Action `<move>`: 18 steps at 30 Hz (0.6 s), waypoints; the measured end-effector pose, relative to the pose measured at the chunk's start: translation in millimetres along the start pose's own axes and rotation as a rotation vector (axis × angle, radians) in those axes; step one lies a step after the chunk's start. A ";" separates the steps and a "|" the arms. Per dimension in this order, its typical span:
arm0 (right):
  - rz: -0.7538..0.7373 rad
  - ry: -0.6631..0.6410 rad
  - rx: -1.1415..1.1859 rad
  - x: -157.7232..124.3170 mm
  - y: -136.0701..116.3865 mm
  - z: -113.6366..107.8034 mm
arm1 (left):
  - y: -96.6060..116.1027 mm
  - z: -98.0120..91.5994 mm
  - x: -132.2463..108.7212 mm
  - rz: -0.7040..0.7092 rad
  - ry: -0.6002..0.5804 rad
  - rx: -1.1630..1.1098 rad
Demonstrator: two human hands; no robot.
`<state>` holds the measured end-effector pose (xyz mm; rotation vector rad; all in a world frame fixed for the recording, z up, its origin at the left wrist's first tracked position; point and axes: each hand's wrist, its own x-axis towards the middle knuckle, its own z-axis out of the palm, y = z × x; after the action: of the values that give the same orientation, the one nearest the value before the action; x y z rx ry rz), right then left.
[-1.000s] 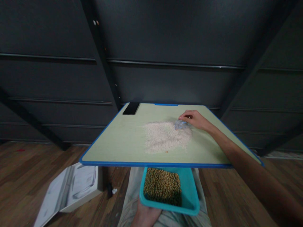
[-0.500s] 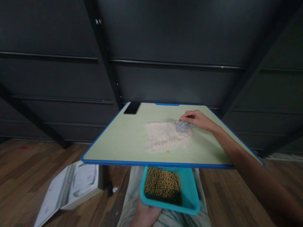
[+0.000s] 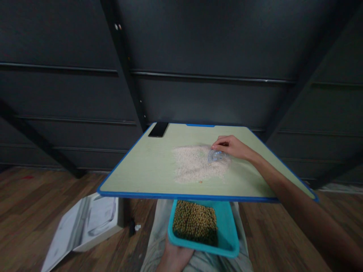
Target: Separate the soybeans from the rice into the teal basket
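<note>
My right hand (image 3: pixel 233 147) pinches a clear, see-through plastic piece (image 3: pixel 216 155) at the right part of a thin layer of pale grains (image 3: pixel 195 162). The grains lie spread on a light green board with a blue edge (image 3: pixel 136 177). One small tan bean (image 3: pixel 200 182) lies at the layer's near edge. Below the board, a turquoise basket (image 3: pixel 228 230) rests over my lap with many round, greenish-brown beans (image 3: pixel 195 223) in its left part. My left hand (image 3: pixel 176 257) grips the basket's near side from below; its fingertips are hidden under it.
A black phone (image 3: pixel 159 129) lies at the board's far left corner. An open white box (image 3: pixel 96 223) stands on the wooden floor at the left, near a small black object (image 3: pixel 132 227). Dark panels (image 3: pixel 212 98) rise behind the board.
My right hand and the clear plastic piece have moved slightly left and nearer to me over the grains. My left hand and the basket are practically unmoved.
</note>
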<state>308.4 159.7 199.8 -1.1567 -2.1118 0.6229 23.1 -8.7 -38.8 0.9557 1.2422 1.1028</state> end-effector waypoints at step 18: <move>-0.014 -0.051 0.108 -4.0 -11.7 1.6 | -4.3 0.0 0.1 0.002 -0.018 -0.055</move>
<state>302.3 150.3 205.2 -1.0758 -2.0999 0.7578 23.6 -9.6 -42.9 0.9234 1.1903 1.1217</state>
